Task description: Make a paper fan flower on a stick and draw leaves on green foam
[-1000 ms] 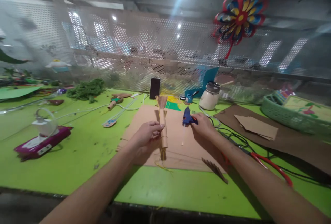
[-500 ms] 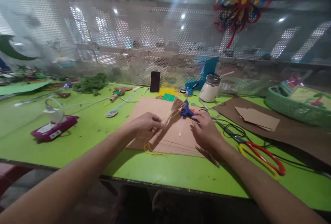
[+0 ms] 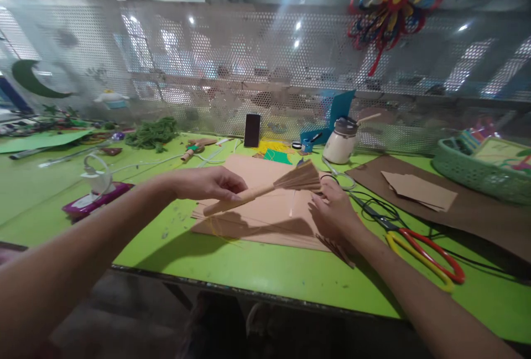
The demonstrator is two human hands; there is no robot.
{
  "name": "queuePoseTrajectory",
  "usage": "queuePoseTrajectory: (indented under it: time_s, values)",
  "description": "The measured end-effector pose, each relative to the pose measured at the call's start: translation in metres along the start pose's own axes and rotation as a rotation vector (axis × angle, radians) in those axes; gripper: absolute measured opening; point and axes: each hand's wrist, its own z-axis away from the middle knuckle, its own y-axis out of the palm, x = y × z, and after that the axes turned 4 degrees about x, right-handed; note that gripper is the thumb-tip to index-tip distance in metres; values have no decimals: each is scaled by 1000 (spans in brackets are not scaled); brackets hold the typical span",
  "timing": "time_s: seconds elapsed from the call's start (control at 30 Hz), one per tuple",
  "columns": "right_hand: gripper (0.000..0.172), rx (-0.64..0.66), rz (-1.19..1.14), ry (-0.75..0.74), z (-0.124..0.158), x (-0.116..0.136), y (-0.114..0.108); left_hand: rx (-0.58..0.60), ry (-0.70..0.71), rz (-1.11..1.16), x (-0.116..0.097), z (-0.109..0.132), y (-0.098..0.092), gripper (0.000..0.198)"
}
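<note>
My left hand (image 3: 218, 185) is closed on the rolled handle of a small brown-paper broom (image 3: 244, 197), whose fringed end (image 3: 301, 177) fans out to the right. The broom slants above a stack of brown paper sheets (image 3: 265, 168) and casts a shadow on them. My right hand (image 3: 334, 204) is curled around a blue glue gun (image 3: 301, 161), mostly hidden behind the fringe; a pale glue stick (image 3: 291, 207) shows below. Right fingertips lie close to the fringe; whether they touch it I cannot tell. Folded paper strips (image 3: 338, 251) lie under my right wrist.
Red-and-yellow-handled scissors (image 3: 423, 251) and a black cable (image 3: 377, 204) lie at right. Farther back stand a jar (image 3: 340, 143), a phone (image 3: 252, 130) and a green basket (image 3: 477, 173). A purple power strip (image 3: 78, 209) sits at left, partly behind my left forearm.
My left hand has moved left and slightly up, turning the broom from steep to nearly level, so its fringe now covers most of the glue gun. My right hand stays nearly in place.
</note>
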Motion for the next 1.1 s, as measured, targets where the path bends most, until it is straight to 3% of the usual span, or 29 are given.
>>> queuePoseTrajectory:
  time_s: [0.2,0.33,0.47,0.83,1.1]
  values:
    - [17,6,-20,62,2,-2,1,112,-34,-117,21,-30,3,20]
    - [15,16,-13,92,4,-3,1,115,-26,-131,47,-59,10,20]
    - [15,32,-14,124,5,-5,1,106,-12,-135,59,-69,13,22]
    - [17,-57,-28,263,-3,-8,-22,64,-3,-179,54,-71,14,21]
    - [17,-29,-44,234,-2,5,-19,0,7,-228,57,-75,19,23]
